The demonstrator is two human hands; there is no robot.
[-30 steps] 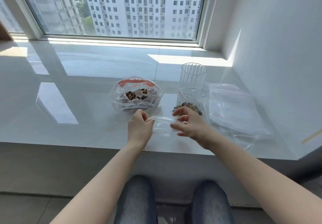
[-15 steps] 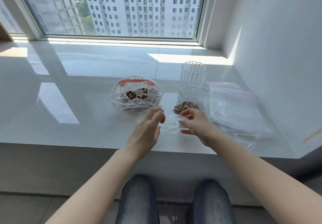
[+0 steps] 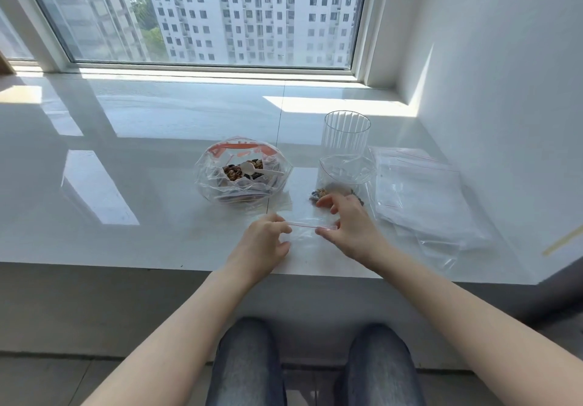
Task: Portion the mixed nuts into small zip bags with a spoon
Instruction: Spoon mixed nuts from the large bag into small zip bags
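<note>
**Both hands pinch a small zip bag at the worktop's near edge**

Nearest the camera are two knees in blue denim. Above them both forearms reach to the white, glossy worktop. The left hand and the right hand sit close together, each pinching one end of a small zip bag of thin clear plastic with a red line along its seal strip. The strip runs straight between the fingertips of the two hands; the rest of the bag lies flat on the worktop between them.

Just beyond the right hand a filled bag of the same clear film stands with its mouth open, a little heap of nuts at its bottom partly hidden by the fingers. To the right a stack of empty zip bags lies flat, red seal lines showing at the far edge.

Left of the filled bag sits the large bag of mixed nuts, crinkled, rounded, with an orange-red zip band at its open mouth; any print on it is too blurred to read. A white plastic spoon rests on the brown and dark nuts inside.

Behind the filled bag stands a clear ribbed cup. Farther off is a window with white tower blocks outside.
</note>
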